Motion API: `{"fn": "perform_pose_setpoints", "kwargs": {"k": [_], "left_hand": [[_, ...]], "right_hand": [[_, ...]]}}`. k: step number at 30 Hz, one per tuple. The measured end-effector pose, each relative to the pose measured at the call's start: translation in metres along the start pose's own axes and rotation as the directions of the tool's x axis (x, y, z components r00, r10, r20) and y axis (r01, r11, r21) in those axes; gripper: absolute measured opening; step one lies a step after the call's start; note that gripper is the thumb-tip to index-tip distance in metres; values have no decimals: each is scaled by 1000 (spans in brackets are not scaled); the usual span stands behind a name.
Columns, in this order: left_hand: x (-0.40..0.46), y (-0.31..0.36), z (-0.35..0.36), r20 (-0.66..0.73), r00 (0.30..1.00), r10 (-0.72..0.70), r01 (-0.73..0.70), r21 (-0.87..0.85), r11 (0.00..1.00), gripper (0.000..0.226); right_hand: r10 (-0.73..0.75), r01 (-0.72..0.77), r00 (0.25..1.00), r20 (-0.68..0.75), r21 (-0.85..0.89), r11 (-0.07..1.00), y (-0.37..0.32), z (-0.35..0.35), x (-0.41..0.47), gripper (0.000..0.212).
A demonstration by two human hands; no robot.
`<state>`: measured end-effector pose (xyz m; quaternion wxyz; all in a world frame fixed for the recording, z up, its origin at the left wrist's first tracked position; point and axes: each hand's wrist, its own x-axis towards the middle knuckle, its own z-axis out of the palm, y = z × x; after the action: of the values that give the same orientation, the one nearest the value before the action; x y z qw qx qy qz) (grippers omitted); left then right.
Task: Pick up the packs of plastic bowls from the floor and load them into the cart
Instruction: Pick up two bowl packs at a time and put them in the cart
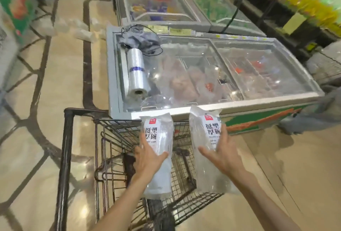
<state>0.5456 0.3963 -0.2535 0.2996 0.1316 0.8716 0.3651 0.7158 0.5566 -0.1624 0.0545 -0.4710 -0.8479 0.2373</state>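
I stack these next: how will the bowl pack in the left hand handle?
The pack in the left hand probably holds its shape: it stands upright from one mid-length grip of the left hand. Likely light, being one-handed. Its glossy clear wrap may be slippery.

I see my left hand point(149, 158) gripping one pack of bowls point(157, 149) and my right hand point(224, 155) gripping another pack point(205, 149), both above the wire cart point(114, 149) beside the freezer point(184, 112).

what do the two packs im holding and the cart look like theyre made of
Pack in the left hand and pack in the right hand: thin clear plastic film, glossy and crinkled, with pale stacked bowls, probably plastic, showing through. Cart: dark metal wire mesh, judging by the thin welded grid; the finish looks dull, possibly worn.
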Motion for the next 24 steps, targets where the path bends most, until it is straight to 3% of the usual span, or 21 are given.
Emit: {"fn": "perform_pose_setpoints", "kwargs": {"k": [11, 24], "left_hand": [[43, -43, 107, -147, 948, -281, 274, -70, 959, 142], [135, -129, 218, -313, 883, -350, 377, 31, 926, 139]], "right_hand": [[-99, 102, 974, 205, -5, 995, 70, 91, 71, 130], [24, -25, 950, 312, -2, 1000, 162, 201, 94, 133]]}}
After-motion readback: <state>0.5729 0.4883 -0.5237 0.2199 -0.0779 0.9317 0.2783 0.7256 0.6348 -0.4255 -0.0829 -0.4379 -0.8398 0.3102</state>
